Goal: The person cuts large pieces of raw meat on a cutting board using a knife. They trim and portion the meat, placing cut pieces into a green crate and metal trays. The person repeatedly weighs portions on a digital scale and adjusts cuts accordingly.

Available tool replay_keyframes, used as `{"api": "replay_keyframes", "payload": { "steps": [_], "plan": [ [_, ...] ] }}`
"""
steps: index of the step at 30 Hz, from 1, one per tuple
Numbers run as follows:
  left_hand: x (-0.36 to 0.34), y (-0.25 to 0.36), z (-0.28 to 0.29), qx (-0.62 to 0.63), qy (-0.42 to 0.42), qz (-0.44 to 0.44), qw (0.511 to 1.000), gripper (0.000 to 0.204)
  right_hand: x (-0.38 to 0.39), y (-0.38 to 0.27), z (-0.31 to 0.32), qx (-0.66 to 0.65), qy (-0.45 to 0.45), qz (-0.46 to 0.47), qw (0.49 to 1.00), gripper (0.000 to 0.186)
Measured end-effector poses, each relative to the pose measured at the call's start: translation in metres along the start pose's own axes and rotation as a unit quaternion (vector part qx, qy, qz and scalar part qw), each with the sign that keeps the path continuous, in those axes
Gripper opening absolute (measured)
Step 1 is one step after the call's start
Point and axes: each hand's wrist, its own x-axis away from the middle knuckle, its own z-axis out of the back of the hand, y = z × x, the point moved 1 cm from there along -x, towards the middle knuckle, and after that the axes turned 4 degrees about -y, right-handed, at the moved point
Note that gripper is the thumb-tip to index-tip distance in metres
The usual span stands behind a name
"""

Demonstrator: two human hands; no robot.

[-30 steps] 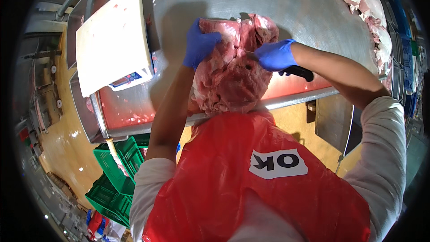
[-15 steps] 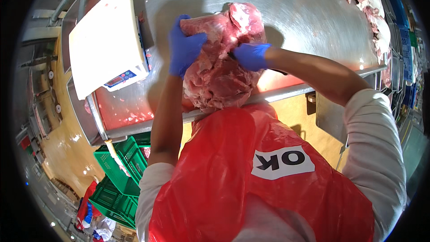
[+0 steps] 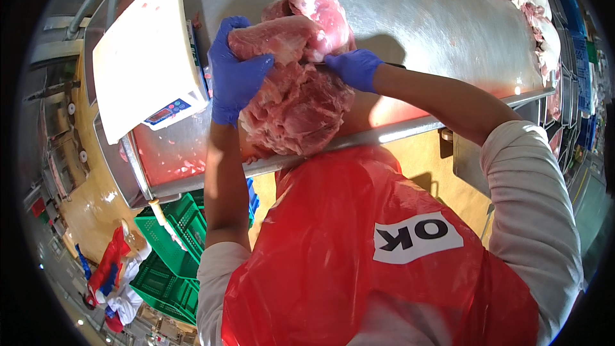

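A large piece of raw red-pink meat (image 3: 298, 109) lies on the steel table near its front edge, with lobes folded at the top. My left hand (image 3: 237, 70), in a blue glove, grips the meat's left side, thumb across its surface. My right hand (image 3: 352, 67), also gloved blue, is closed on a knife at the meat's right side. The knife's dark handle (image 3: 396, 65) shows behind that hand; its blade is mostly hidden against the meat.
A scale topped by a white board (image 3: 141, 57) stands at left. Pale meat pieces (image 3: 544, 45) line the table's right. Green crates (image 3: 173, 230) sit below the table's left front edge (image 3: 378, 138). A person in red and white (image 3: 112, 275) is at lower left.
The meat and both hands have shifted left and farther from my body. The upper lobes of the meat now lie differently, with a rounded pink piece raised at the top.
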Motion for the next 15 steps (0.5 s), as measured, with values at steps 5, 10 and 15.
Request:
{"api": "replay_keyframes", "payload": {
  "steps": [5,10,15],
  "plan": [
    [0.013,-0.031,0.025,0.073,0.054,0.015,0.996,0.049,0.061,0.133,-0.076,0.057,0.183,0.06,0.98,0.035],
    [0.028,-0.061,0.025,0.016,0.06,0.046,0.997,0.048,0.12,0.171,-0.049,0.175,0.121,0.032,0.977,0.015],
    [0.022,-0.088,0.01,-0.369,0.078,0.034,0.926,0.047,0.087,0.111,-0.021,0.086,0.187,0.062,0.977,0.01]
  ]
}}
